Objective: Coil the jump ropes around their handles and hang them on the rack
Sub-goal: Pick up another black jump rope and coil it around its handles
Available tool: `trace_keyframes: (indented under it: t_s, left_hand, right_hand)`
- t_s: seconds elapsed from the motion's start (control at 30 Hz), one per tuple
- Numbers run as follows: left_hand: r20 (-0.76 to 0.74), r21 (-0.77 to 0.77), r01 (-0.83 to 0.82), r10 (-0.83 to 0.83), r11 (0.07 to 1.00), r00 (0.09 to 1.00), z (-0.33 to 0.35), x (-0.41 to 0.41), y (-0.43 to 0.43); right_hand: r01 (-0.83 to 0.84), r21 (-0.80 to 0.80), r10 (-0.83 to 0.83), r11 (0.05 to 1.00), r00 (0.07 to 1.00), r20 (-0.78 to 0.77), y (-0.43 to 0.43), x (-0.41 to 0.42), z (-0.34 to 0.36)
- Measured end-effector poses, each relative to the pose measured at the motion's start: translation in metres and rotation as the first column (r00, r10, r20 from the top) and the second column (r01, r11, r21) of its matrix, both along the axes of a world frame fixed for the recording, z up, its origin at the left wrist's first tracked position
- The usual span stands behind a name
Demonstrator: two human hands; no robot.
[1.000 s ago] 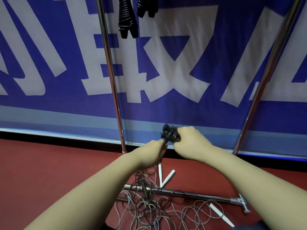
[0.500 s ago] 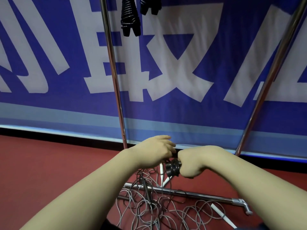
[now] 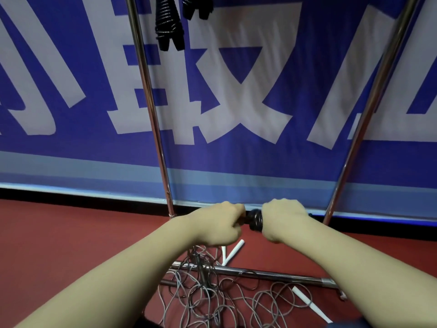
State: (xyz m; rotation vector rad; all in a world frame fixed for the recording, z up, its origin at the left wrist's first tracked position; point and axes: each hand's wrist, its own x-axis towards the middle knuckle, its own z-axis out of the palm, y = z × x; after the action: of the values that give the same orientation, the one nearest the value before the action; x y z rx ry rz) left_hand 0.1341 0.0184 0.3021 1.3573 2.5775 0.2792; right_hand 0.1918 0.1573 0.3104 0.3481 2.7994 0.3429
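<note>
Jump rope coil (image 3: pixel 255 220) gripped between left hand (image 3: pixel 218 224) and right hand (image 3: pixel 282 217).

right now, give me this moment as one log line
step: coiling | left hand: pinches black jump rope | right hand: grips same rope | hanging above: two coiled black ropes | floor: grey ropes tangled
</note>
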Motion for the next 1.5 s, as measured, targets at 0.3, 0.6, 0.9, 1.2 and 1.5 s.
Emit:
trace_keyframes:
  t_s: [0.3, 0.6, 0.9, 1.2, 1.5]
  left_hand:
    - [0.277, 0.231, -0.243, 0.176, 0.942, 0.945, -0.002, 0.006, 0.008]
    - [0.246, 0.246, -0.249, 0.188, 0.937, 0.951, -0.011, -0.011, -0.003]
    - [0.444, 0.283, -0.395, 0.246, 0.874, 0.862, -0.010, -0.019, -0.006]
    - [0.851, 0.015, -0.949, 0.495, 0.315, 0.178, -0.017, -0.045, -0.030]
    - [0.698, 0.548, -0.518, -0.016, 0.657, 0.716, 0.009, -0.015, -0.009]
  right_hand:
    - [0.107, -0.601, -0.368, 0.792, 0.869, -0.330, 0.022, -0.010, 0.016]
    - [0.157, -0.935, -0.417, 0.319, 0.909, 0.010, 0.007, -0.008, 0.023]
    - [-0.070, -0.974, -0.672, 0.214, 0.713, -0.198, 0.002, -0.017, 0.026]
    - [-0.118, -0.971, -0.903, 0.209, 0.358, -0.238, 0.049, -0.035, 0.018]
    - [-0.294, -0.879, -0.242, 0.374, 0.884, -0.399, 0.009, -0.015, 0.047]
